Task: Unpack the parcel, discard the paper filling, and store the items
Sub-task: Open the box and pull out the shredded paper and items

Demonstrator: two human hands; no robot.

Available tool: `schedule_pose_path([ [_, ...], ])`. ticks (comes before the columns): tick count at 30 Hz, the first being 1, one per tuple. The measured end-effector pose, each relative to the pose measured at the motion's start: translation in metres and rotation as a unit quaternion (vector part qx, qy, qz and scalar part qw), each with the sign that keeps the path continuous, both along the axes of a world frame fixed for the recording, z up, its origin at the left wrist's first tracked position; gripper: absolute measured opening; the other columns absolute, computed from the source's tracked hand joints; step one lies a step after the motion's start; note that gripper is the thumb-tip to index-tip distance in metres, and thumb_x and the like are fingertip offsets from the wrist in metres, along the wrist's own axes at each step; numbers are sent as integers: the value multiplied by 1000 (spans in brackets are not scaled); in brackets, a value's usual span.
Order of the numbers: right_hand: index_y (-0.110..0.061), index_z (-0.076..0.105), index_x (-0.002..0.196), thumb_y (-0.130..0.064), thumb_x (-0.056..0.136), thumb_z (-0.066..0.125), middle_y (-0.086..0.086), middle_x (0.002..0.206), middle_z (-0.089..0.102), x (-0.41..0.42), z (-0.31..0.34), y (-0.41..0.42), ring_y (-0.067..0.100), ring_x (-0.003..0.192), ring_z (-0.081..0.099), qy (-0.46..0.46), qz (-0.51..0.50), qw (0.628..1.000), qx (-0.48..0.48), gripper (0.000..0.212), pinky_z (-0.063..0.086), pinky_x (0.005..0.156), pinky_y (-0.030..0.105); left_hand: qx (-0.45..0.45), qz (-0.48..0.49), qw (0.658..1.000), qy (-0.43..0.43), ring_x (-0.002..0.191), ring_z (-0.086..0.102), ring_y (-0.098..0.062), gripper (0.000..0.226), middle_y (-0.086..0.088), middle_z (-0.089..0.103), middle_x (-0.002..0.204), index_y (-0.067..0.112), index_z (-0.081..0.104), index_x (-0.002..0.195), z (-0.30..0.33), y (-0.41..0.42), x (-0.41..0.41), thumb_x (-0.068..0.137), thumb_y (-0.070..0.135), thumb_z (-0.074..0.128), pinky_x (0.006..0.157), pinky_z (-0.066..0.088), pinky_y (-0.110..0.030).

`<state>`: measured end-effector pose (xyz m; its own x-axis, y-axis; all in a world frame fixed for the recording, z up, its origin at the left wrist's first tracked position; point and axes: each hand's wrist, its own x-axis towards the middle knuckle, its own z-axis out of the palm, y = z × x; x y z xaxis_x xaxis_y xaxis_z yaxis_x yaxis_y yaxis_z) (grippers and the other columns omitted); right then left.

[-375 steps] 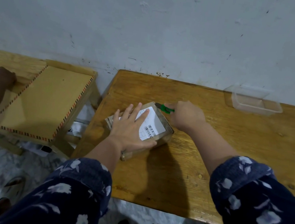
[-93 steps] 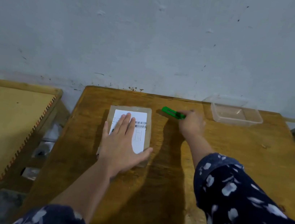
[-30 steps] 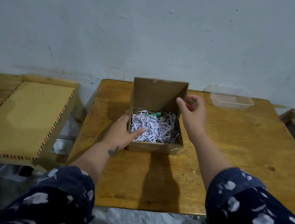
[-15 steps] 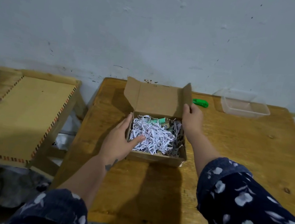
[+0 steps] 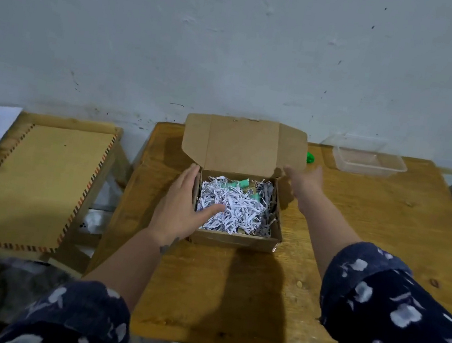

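Open parcel (image 5: pixel 234 238) on the wooden table (image 5: pixel 386 223), shredded paper filling (image 5: pixel 232 208) to the brim.

My left hand (image 5: pixel 180 211) lies flat against its left wall, fingers straight, thumb in the shreds. My right hand (image 5: pixel 303 179) is blurred beside the raised lid; I cannot tell how its fingers lie. Green items (image 5: pixel 241 184) peek half-buried; a green object (image 5: pixel 310 157) hides behind the flap.

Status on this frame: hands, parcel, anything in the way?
Left hand open, against box side. Right hand open beside raised lid. Shredded paper covers items.
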<state>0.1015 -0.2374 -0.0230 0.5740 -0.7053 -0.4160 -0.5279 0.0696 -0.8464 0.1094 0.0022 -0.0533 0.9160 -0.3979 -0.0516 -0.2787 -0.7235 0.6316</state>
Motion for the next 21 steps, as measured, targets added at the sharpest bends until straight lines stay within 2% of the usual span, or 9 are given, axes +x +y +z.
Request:
schedule_pose_path([
  [2,-16,23,147,-23,81,71,11,146,38,-10,12,1,33,131,40,24,42,989,-138,81,39,105,49,19,-47,998,-42,144,19,-13,97,9,15,159,29,15,151,13,-4,6,74,69,60,114,27,-41],
  [4,-19,36,140,-22,81,71,10,139,44,-23,24,9,27,123,47,2,119,967,-225,68,44,101,45,47,-112,992,-46,143,22,-13,94,9,20,157,31,20,150,26,-10,10,74,66,63,114,29,-42],
  [6,-20,44,134,-19,82,70,7,127,53,-36,33,23,21,110,54,-16,244,942,-228,58,49,88,32,88,-159,983,-23,144,21,-15,99,7,19,158,32,18,150,35,-18,13,71,62,69,113,26,-41],
  [7,-21,43,135,-19,82,70,7,127,54,-42,36,31,21,110,55,-5,309,925,-222,60,48,86,29,108,-173,979,-11,144,20,-17,103,5,18,158,32,17,151,38,-22,14,69,61,72,113,25,-41],
  [9,-22,36,141,-24,78,74,7,136,50,-48,33,43,23,120,51,40,395,888,-233,73,47,93,33,136,-188,973,8,145,18,-19,109,3,16,159,29,14,151,40,-29,16,66,58,76,114,24,-43],
  [12,-20,25,146,-28,71,80,10,148,36,-44,19,51,29,131,42,92,417,864,-268,93,39,105,41,162,-196,966,37,146,15,-21,119,0,11,160,23,9,153,37,-36,19,63,54,81,115,21,-40],
  [15,-18,16,149,-31,65,84,15,151,29,-37,9,56,32,135,36,141,454,826,-303,108,35,107,40,200,-206,957,43,146,12,-23,125,-3,7,161,17,4,153,30,-41,23,61,52,82,116,19,-38],
  [21,-19,3,150,-31,62,87,17,151,30,-17,7,59,36,135,35,231,500,786,-279,123,38,107,47,255,-233,936,60,145,17,-27,124,-4,9,160,19,4,152,30,-45,36,62,39,87,115,25,-41],
])
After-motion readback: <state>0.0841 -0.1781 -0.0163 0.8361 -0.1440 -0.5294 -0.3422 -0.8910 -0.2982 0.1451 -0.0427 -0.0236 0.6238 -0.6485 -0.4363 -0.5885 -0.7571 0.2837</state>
